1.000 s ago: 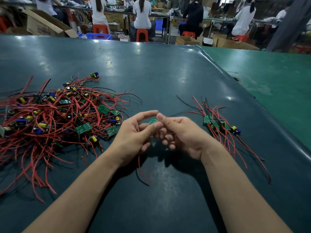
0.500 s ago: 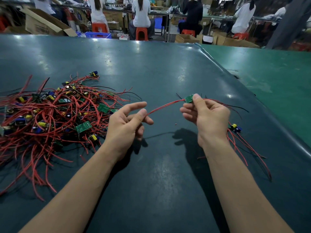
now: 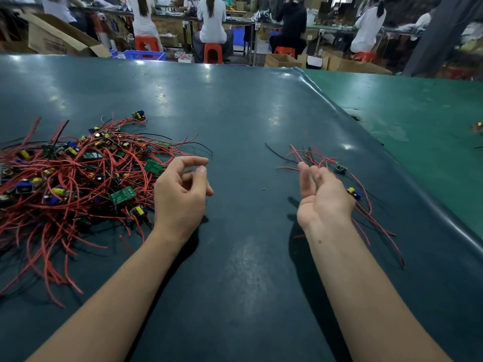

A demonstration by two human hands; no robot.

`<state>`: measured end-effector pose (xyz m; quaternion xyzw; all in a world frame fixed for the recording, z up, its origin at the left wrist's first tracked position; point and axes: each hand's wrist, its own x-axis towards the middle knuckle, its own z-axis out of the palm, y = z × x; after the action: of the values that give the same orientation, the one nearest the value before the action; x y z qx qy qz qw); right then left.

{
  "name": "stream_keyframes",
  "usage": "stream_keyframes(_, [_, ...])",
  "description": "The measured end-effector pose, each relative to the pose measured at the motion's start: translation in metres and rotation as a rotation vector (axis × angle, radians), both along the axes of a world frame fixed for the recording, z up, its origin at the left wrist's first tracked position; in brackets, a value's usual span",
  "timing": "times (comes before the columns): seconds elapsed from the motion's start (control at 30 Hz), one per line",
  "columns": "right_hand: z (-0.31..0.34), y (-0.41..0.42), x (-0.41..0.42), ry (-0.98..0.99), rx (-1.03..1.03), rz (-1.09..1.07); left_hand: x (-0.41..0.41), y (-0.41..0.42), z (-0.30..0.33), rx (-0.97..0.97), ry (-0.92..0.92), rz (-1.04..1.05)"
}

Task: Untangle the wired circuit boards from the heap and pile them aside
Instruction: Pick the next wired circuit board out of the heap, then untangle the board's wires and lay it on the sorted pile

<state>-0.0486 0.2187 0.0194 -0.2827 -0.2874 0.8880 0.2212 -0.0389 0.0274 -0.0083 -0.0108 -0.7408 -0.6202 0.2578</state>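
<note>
Left hand [image 3: 183, 197]: grip loose, fingers curled lightly with thumb and forefinger apart, nothing held. It hovers just off the right edge of the heap, palm turned inward.

Right hand [image 3: 324, 197]: grip slack and open, palm up and tilted toward 9 o'clock, fingers nearly straight and pointing toward 12 o'clock. Nothing pinched that I can see; the fingertips overlap the near wires of the side pile, and whether they touch cannot be told.

Heap [image 3: 73, 184]: at 9 o'clock from the left hand, a dense tangle of red wires with a few black ones, carrying small green circuit boards and yellow and blue components. One green board [image 3: 122, 195] lies face up at the heap's near right edge, another green board [image 3: 153, 166] just beyond it at 12 o'clock, close to the left forefinger.

Side pile [image 3: 347, 189]: at 3 o'clock from the right hand, a far smaller bundle, wires running from 12 toward 5 o'clock, partly hidden behind the hand. Well apart from the heap, both hands between.

Counter [image 3: 240, 113]: dark teal mat, glossy, with light glare. A lighter green surface [image 3: 418, 121] adjoins it at 2 o'clock.

Background at 12 o'clock: seated people on orange stools [image 3: 213, 52], cardboard boxes [image 3: 62, 37].
</note>
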Motion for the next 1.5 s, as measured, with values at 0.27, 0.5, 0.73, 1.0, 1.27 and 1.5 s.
stream_keyframes(0.27, [-0.007,-0.009,-0.005,-0.019,0.296,0.148,0.007,-0.022,0.000,-0.869,0.000,0.477])
stream_keyframes(0.5, [-0.028,-0.030,-0.009,-0.026,0.884,0.313,0.006,-0.033,-0.003,-1.089,-0.366,0.500])
stream_keyframes(0.73, [-0.028,-0.037,-0.007,-0.059,1.153,0.298,0.010,-0.031,-0.001,-1.035,-0.309,0.537])
stream_keyframes(1.0, [-0.034,-0.032,-0.007,-0.045,1.191,0.372,0.011,-0.034,-0.002,-0.845,-0.186,0.442])
stream_keyframes(1.27, [-0.031,-0.036,0.004,0.081,1.276,0.483,0.022,-0.016,0.008,-0.699,0.590,0.354])
stream_keyframes(1.5, [-0.022,-0.037,0.016,0.338,0.721,1.010,0.027,0.017,-0.003,-0.623,0.727,-0.053])
